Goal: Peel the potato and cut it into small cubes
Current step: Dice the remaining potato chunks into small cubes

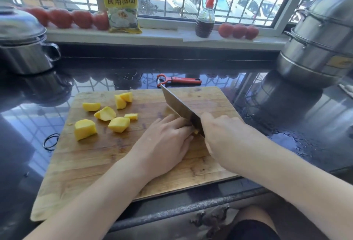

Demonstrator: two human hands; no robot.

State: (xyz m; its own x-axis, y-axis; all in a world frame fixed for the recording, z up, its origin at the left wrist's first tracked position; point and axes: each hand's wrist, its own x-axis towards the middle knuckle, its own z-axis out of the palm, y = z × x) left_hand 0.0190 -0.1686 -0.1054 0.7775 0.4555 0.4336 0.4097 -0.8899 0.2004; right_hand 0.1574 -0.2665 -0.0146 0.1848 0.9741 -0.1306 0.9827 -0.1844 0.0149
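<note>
A person's right hand (221, 130) is gripping a cleaver (181, 108), fingers curled round its hidden handle, blade angling down beside the left hand (166, 140), whose bent fingers are pressing a mostly hidden potato piece (196, 132) near the cutting board (95, 163) centre, while seven yellow chunks (118, 124) are lying toward the board's far-left corner, bare wood stretching along its near edge

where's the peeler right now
The red peeler lies on the dark counter just behind the cutting board, by the knife tip.
</note>
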